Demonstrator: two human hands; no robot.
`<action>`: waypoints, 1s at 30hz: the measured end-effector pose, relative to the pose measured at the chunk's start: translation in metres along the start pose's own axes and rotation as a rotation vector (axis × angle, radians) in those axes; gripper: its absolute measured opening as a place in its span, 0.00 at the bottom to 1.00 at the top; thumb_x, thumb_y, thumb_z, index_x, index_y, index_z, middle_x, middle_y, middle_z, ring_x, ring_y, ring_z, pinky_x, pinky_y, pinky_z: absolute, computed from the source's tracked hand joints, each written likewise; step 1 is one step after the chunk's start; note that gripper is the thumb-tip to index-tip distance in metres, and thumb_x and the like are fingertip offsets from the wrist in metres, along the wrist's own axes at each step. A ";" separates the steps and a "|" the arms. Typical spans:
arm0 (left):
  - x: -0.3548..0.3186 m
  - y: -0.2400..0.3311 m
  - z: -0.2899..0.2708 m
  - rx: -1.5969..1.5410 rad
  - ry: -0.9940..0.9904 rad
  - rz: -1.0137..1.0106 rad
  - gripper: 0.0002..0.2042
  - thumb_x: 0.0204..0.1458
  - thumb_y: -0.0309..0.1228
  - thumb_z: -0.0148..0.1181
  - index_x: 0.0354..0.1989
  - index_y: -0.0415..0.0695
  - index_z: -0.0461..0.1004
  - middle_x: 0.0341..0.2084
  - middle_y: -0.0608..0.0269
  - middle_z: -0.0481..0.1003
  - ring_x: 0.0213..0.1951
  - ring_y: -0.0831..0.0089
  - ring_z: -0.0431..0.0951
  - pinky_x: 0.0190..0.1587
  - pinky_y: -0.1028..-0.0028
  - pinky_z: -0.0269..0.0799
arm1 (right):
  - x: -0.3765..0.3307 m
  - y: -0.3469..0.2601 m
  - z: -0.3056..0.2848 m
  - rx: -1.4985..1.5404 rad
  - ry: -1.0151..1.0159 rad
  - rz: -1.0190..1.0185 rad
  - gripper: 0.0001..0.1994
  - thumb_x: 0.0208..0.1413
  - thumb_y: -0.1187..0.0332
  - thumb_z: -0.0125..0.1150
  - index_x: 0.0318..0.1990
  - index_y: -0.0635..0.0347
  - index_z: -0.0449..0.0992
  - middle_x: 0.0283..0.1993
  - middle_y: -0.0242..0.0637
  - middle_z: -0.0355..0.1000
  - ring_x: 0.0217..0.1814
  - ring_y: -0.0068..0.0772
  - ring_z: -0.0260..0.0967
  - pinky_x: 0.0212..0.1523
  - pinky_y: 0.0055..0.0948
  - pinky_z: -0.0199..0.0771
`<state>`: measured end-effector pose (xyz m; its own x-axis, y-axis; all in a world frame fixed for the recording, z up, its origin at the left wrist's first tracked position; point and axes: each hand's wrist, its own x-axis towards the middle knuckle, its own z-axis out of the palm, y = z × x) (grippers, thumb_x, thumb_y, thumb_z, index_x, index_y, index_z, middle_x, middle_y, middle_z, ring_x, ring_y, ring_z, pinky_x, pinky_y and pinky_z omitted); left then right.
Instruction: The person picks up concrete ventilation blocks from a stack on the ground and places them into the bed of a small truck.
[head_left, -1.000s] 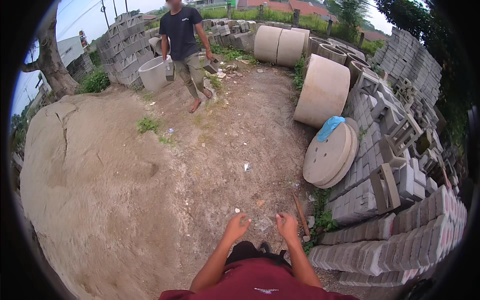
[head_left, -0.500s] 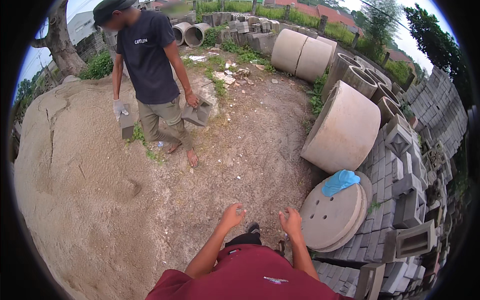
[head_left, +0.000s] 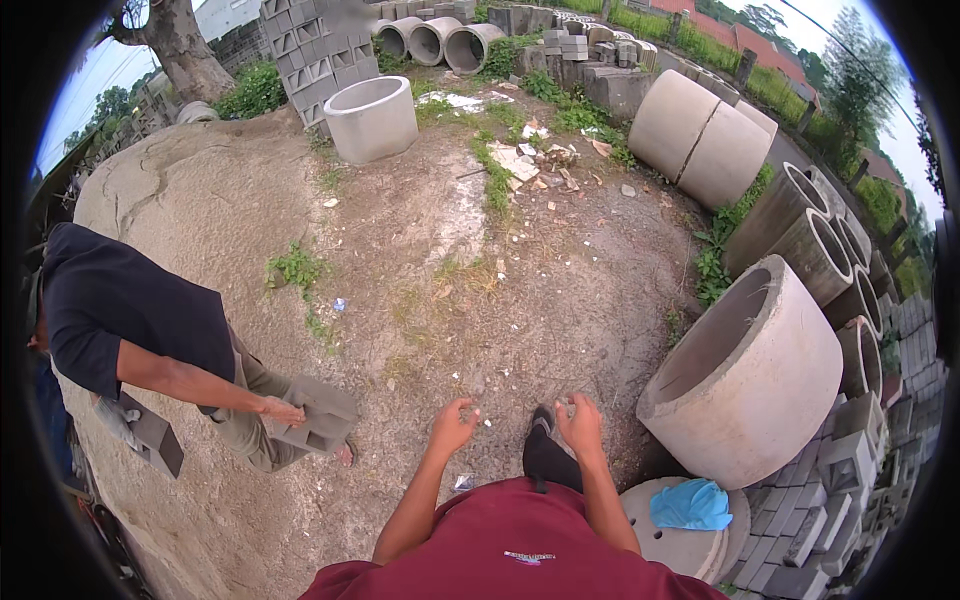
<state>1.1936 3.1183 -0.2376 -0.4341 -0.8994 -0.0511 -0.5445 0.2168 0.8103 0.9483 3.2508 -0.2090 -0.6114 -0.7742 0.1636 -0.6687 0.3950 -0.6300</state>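
Observation:
My left hand (head_left: 453,424) hangs in front of my body with its fingers loosely curled apart, holding nothing. My right hand (head_left: 579,420) is level with it, likewise free, thumb and fingers apart. Bare ground (head_left: 510,330) lies beneath both. On my left a person (head_left: 140,310) in a dark shirt carries a grey concrete block (head_left: 318,412) in a bare hand and another block (head_left: 155,440) in a gloved hand. Nearest to my right hand are a large concrete ring (head_left: 740,385) on its side and round concrete slabs (head_left: 665,545) with a blue cloth (head_left: 692,504) on top.
A big sand mound (head_left: 225,210) rises at the left. An upright concrete ring (head_left: 372,120) and a stack of hollow blocks (head_left: 315,55) stand farther back. Large pipes (head_left: 700,135) line the right, with piled grey pavers (head_left: 790,500) nearer. Paper litter (head_left: 515,160) lies ahead.
My view has moved forward along the ground. The person with the two blocks has passed from ahead to my near left. The slabs and blue cloth now sit lower in view.

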 end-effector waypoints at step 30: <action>0.902 0.043 -0.169 0.009 0.291 -0.076 0.18 0.50 0.36 0.64 0.45 0.38 0.74 0.41 0.45 0.77 0.47 0.49 0.76 0.51 0.60 0.70 | 0.933 -0.225 0.268 0.065 -0.209 -0.313 0.17 0.54 0.62 0.61 0.49 0.60 0.73 0.45 0.48 0.72 0.50 0.55 0.68 0.51 0.50 0.64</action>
<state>0.9002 2.2519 -0.1502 -0.1690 -0.9839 0.0590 -0.5741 0.1469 0.8055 0.6417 2.3068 -0.1174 -0.2775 -0.9393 0.2018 -0.7769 0.0959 -0.6223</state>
